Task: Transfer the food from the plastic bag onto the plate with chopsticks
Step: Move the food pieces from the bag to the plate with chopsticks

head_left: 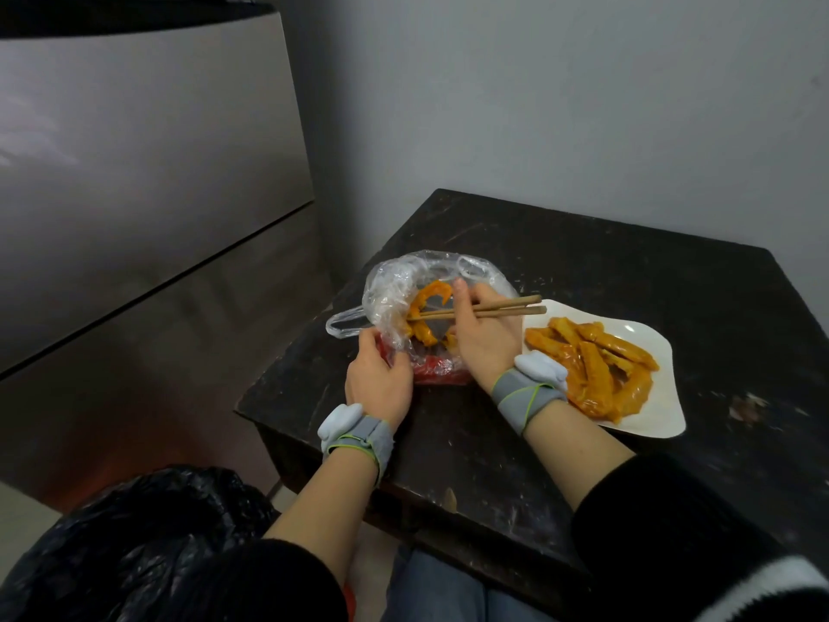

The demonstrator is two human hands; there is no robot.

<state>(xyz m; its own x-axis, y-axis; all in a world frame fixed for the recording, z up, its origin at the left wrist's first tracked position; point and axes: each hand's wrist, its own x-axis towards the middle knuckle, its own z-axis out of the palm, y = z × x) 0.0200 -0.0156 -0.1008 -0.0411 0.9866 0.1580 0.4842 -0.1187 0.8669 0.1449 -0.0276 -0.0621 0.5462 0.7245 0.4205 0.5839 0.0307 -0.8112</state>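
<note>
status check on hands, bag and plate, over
Left hand grips plastic bag edge. Right hand holds chopsticks, tips on orange food in bag. Plate holds several pieces. Path to plate clear.

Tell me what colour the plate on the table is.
The plate is plain white, best seen in the head view.

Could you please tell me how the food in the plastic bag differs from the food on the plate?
The food in the bag is a few curled pieces; the food on the plate is a bigger heap of long strips. The first sits inside the crumpled clear plastic bag; the second lies uncovered. The chopsticks reach the bag's food, not the plate's. Both are orange and glossy.
</note>
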